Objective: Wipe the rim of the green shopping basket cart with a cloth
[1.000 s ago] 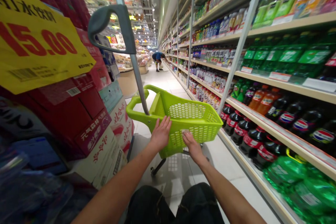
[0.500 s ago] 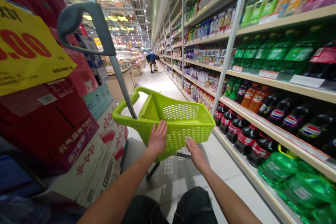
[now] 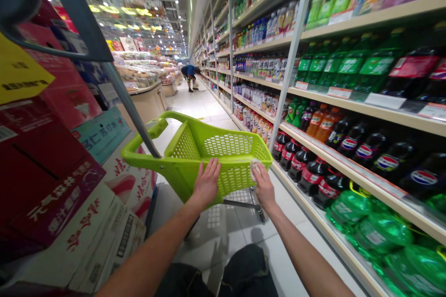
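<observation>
A lime-green shopping cart (image 3: 176, 171) with a perforated basket stands before my knees. My left hand (image 3: 207, 180) lies against the near side of the basket, fingers stretched out flat just below the rim, and holds nothing. Between the fingers of my right hand (image 3: 264, 188) is a crumpled white cloth (image 3: 255, 170), pressed against the basket's near side close to its right end. The cloth is partly hidden by those fingers. A grey post (image 3: 130, 106) with a dark handle (image 3: 85, 23) rises from the cart's left end.
Shelves (image 3: 351, 146) of bottled drinks line the right side. Stacked cartons (image 3: 66, 199) and a yellow price sign (image 3: 21, 72) are close on the left. Down the aisle a person (image 3: 190, 73) bends over. Pale tiles (image 3: 244, 222) lie under the cart.
My right hand has moved up the basket side with the cloth, toward the rim near the right end. My left hand stays flat on the basket. The view has shifted, moving the cart leftward.
</observation>
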A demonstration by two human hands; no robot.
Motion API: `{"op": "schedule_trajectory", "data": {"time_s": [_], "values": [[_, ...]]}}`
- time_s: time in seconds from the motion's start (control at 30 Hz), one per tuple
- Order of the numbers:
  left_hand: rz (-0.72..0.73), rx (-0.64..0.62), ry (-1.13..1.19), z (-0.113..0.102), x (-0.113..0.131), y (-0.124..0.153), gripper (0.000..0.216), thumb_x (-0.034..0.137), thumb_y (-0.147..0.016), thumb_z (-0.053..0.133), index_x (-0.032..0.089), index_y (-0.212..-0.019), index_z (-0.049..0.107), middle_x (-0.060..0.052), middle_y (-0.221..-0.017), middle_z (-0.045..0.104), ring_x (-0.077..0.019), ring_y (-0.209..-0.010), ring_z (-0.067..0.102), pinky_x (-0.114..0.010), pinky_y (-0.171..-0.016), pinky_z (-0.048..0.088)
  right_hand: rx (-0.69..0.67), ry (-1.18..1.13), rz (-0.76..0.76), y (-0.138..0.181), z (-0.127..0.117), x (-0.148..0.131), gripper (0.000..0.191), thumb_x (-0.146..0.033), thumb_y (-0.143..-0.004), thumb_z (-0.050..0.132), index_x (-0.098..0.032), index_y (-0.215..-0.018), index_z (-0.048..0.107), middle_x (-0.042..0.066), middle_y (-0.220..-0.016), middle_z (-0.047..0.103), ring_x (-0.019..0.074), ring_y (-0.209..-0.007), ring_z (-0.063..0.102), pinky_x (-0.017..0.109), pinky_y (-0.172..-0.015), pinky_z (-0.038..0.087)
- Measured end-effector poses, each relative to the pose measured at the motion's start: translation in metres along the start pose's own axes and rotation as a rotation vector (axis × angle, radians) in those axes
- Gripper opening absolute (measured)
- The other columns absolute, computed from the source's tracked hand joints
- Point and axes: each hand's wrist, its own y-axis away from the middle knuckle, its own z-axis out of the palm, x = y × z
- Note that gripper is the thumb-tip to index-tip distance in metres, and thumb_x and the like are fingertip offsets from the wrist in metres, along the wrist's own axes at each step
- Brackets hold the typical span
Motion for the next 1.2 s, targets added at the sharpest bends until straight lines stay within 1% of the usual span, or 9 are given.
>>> {"op": "schedule_trajectory", "data": {"time_s": [0.1,0.23,0.43,0.67,0.8,0.87,1.0,1.13,1.2], "values": [[-0.025,-0.027,0.002,0.0,0.004,-0.007,0.063,0.014,-0.069,0.039,0.007,-0.131,0.032,-0.013,-0.142,0.026,-0.025,-0.133,0.018,-0.048,-0.107,0.012,-0.011,0.023,0.048,-0.001,-0.001,0.005,0.049,-0.002,-0.078,0.034,-0.022,-0.118,0.054,0.005,-0.135,0.042,0.0179,-0.129,0.03,0.041,-0.104,0.032],[-0.034,-0.038,0.003,0.002,0.008,-0.007,0.066,0.016,-0.068,0.041,0.006,-0.132,0.031,-0.013,-0.142,0.027,-0.0254,-0.133,0.017,-0.047,-0.107,0.012,-0.145,0.061,0.106,0.029,-0.002,0.017,0.044,-0.006,-0.077,0.037,-0.024,-0.11,0.059,0.004,-0.123,0.054,0.0187,-0.116,0.047,0.036,-0.092,0.045],[-0.063,-0.051,0.006,0.001,0.011,-0.004,0.07,0.02,-0.066,0.043,0.004,-0.133,0.028,-0.013,-0.144,0.022,-0.026,-0.134,0.013,-0.047,-0.108,0.01,0.122,0.125,0.178,-0.003,-0.014,0.031,0.049,-0.004,-0.075,0.033,-0.018,-0.117,0.054,0.007,-0.137,0.037,0.0188,-0.126,0.034,0.037,-0.101,0.035],[-0.029,-0.058,0.045,0.0,0.012,-0.002,0.07,0.019,-0.067,0.041,0.006,-0.134,0.027,-0.01,-0.145,0.02,-0.0235,-0.134,0.013,-0.047,-0.108,0.01,0.051,0.15,0.238,0.03,-0.013,0.035,0.05,-0.003,-0.065,0.035,-0.023,-0.102,0.063,0.003,-0.117,0.057,0.0169,-0.105,0.055,0.028,-0.082,0.049],[-0.006,-0.061,0.058,-0.005,0.006,-0.001,0.069,0.019,-0.066,0.042,0.007,-0.133,0.03,-0.011,-0.144,0.021,-0.0239,-0.134,0.014,-0.047,-0.108,0.01,0.202,0.152,0.266,-0.009,-0.041,0.04,0.055,-0.005,-0.068,0.035,-0.018,-0.117,0.054,0.007,-0.135,0.038,0.0212,-0.122,0.039,0.037,-0.097,0.038],[-0.01,-0.03,0.051,-0.01,-0.007,0.0,0.068,0.018,-0.066,0.042,0.008,-0.132,0.032,-0.011,-0.144,0.023,-0.0238,-0.133,0.016,-0.048,-0.108,0.008,0.219,0.119,0.274,-0.037,-0.046,0.04,0.053,-0.006,-0.068,0.037,-0.018,-0.116,0.054,0.008,-0.134,0.039,0.0226,-0.122,0.038,0.039,-0.098,0.036],[-0.069,0.046,-0.016,-0.015,-0.039,0.007,0.066,0.017,-0.065,0.042,0.008,-0.131,0.034,-0.013,-0.14,0.032,-0.0254,-0.132,0.021,-0.05,-0.108,0.006,0.156,0.092,0.283,-0.064,-0.017,0.004,0.052,-0.007,-0.067,0.039,-0.016,-0.115,0.054,0.011,-0.122,0.051,0.0246,-0.114,0.043,0.045,-0.096,0.035],[-0.077,0.055,-0.033,-0.013,-0.052,0.012,0.066,0.02,-0.065,0.044,0.008,-0.129,0.036,-0.014,-0.136,0.039,-0.0269,-0.13,0.026,-0.049,-0.108,0.007,-0.026,0.023,0.031,-0.069,0.032,-0.066,0.049,-0.003,-0.071,0.037,-0.018,-0.115,0.054,0.008,-0.115,0.057,0.0203,-0.109,0.046,0.039,-0.094,0.037],[-0.062,0.052,-0.028,-0.013,-0.052,0.015,0.066,0.019,-0.066,0.044,0.007,-0.13,0.036,-0.014,-0.137,0.038,-0.0264,-0.13,0.026,-0.047,-0.109,0.008,-0.123,0.015,-0.074,-0.069,0.036,-0.08,0.048,-0.002,-0.073,0.037,-0.02,-0.114,0.056,0.007,-0.118,0.055,0.0195,-0.112,0.043,0.037,-0.096,0.036]]}}
